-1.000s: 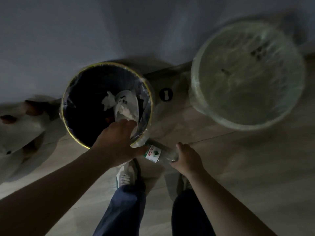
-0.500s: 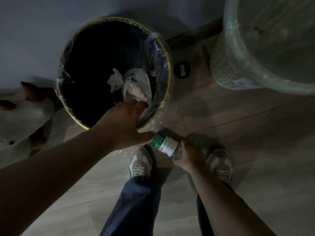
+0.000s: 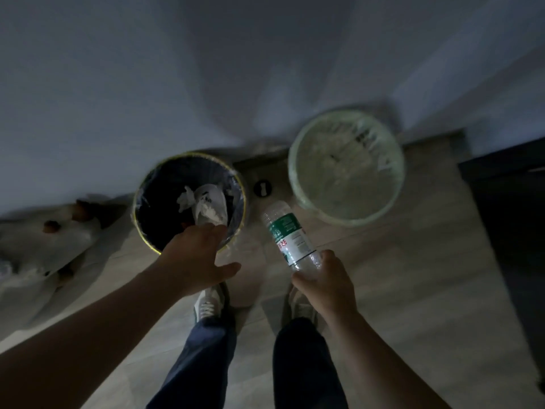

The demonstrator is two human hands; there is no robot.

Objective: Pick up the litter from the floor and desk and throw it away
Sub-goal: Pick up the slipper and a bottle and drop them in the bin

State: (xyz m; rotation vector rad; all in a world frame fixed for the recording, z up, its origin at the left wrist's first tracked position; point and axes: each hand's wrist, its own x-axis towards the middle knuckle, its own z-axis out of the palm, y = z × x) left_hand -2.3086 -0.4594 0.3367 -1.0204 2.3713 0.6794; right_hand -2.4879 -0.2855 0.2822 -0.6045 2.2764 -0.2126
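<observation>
A dark bin with a yellow rim (image 3: 138,219) and a clear liner stands on the floor by the wall. Crumpled white paper and a white bag (image 3: 206,205) lie inside it. My left hand (image 3: 197,258) hovers over the bin's near rim, thumb spread out to the right, nothing visible in it. My right hand (image 3: 323,283) grips the base of a clear plastic bottle (image 3: 290,237) with a green and white label. The bottle points up and away, between the two bins.
A pale green bin (image 3: 295,172) with a clear liner stands right of the dark one. A small black round object (image 3: 262,188) lies on the floor between them. A white heap with brown spots (image 3: 44,246) lies at left. Dark furniture (image 3: 510,219) is at right. My two shoes stand below.
My right hand has lifted the bottle from low beside my feet and turned it to point upward. The view pulled back from the bins. My left hand stays over the dark bin's rim.
</observation>
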